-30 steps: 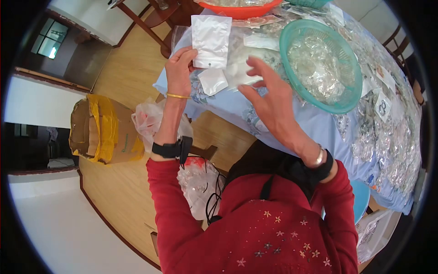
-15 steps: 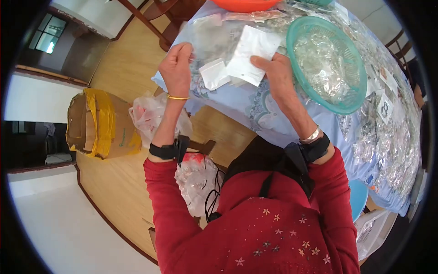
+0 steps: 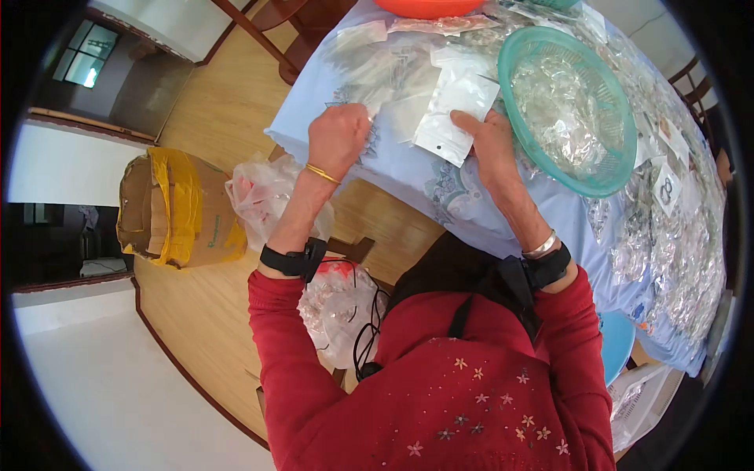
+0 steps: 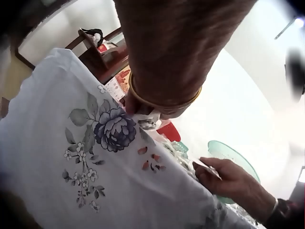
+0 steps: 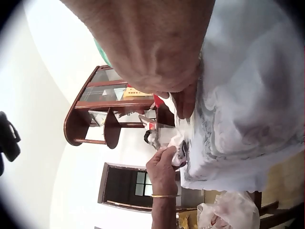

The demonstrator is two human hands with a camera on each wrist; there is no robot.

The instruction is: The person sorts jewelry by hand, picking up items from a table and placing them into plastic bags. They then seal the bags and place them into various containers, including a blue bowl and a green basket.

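My right hand point(image 3: 496, 149) holds a flat white pouch point(image 3: 455, 102) with a small dark hole near its lower edge; the thumb lies on top and the other fingers are mostly hidden beneath. To the left, my left hand point(image 3: 338, 140) is curled at the table's near side. In the right wrist view its thumb and fingers pinch a thin whitish plastic packet point(image 5: 177, 144), whose exact kind I cannot tell. Clear plastic bags point(image 3: 408, 90) lie between the hands and beyond them.
A green plastic basket point(image 3: 510, 122) of clear packets stands just right of the right hand. Behind is an orange basin point(image 3: 432, 6). Many clear packets point(image 3: 667, 259) cover the table's right side. A taped cardboard box point(image 3: 208, 212) and plastic bags point(image 3: 267, 196) are on the floor side.
The white pouch passed from my left hand to my right, which was empty before. My left hand then moved right and nearer. The small white packet that lay beside the pouch no longer shows there.
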